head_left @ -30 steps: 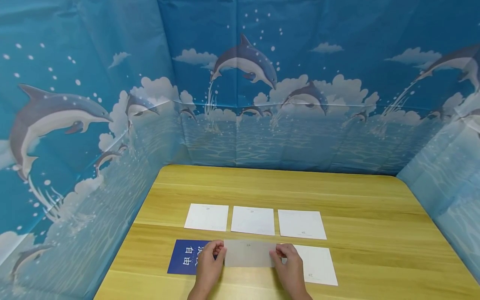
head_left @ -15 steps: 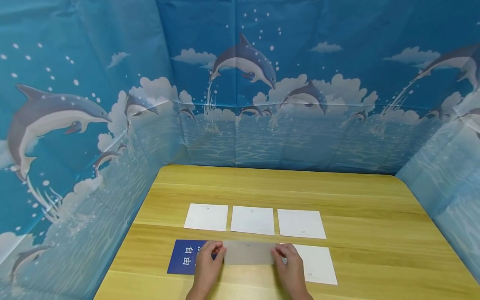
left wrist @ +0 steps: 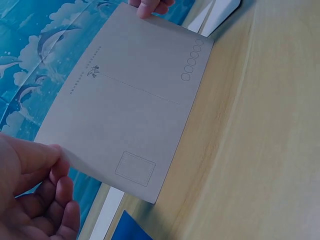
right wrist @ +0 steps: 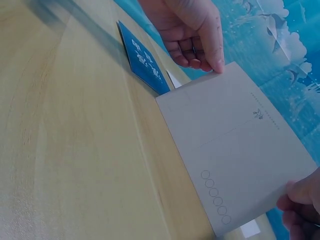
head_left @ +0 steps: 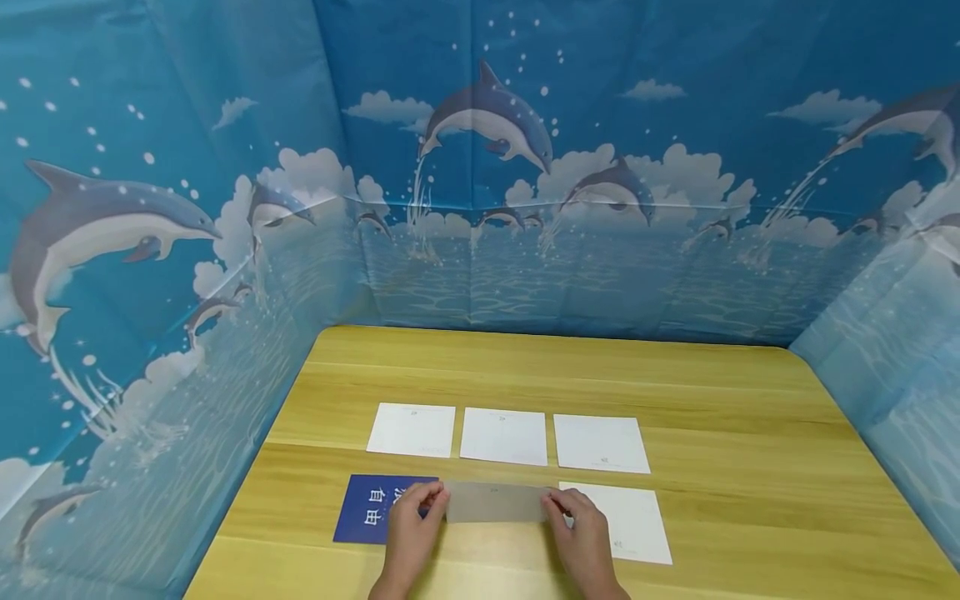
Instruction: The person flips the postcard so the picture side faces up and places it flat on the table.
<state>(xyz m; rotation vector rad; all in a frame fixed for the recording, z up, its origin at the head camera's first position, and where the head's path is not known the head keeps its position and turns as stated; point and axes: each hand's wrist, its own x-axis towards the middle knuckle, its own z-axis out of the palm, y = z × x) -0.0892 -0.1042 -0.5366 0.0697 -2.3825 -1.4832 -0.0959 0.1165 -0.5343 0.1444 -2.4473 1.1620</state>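
Note:
Both hands hold a postcard [head_left: 495, 502] by its two short sides, its back facing the person. The wrist views show a stamp box, a dotted centre line and a row of small circles on this postcard [left wrist: 135, 105]. My left hand [head_left: 415, 529] pinches its left edge between thumb and fingers, overlapping a blue card [head_left: 360, 512] with white characters. On the opposite edge, my right hand [head_left: 585, 533] pinches likewise, beside a white card [head_left: 643, 525] lying on the table. The held postcard is tilted, raised above the wood.
Three white cards lie in a row farther back: left card [head_left: 411, 429], middle card [head_left: 503, 437] and right card [head_left: 602, 443]. The wooden table [head_left: 750, 467] is bordered by a blue dolphin-print curtain [head_left: 600, 275] at the back and sides.
The held postcard has tipped, looking narrower from the head view as its near edge rises. Both hands keep their pinch and stay nearly in place. The head view has shifted slightly.

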